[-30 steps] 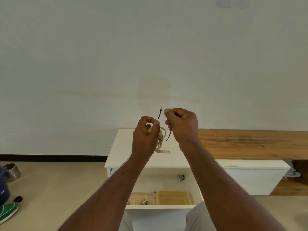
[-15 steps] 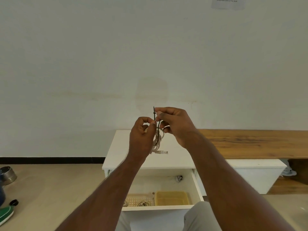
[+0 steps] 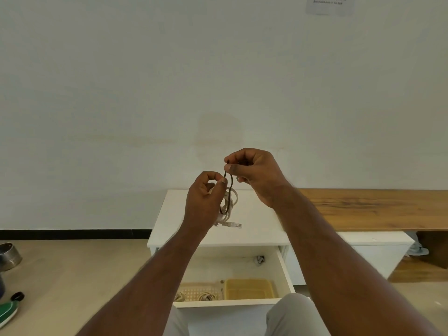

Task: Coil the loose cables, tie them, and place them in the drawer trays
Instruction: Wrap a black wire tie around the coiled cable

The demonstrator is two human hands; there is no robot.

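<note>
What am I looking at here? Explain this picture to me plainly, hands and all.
There is no machine: a person wears a camera on the head, looking forward and down at their own bare arms. The left hand grips a coiled beige network cable, its plug hanging down. The right hand pinches a black tie looped through the coil. Below, a white cabinet has its drawer open. Inside sit a beige perforated tray holding coiled cables and a yellow tray.
</note>
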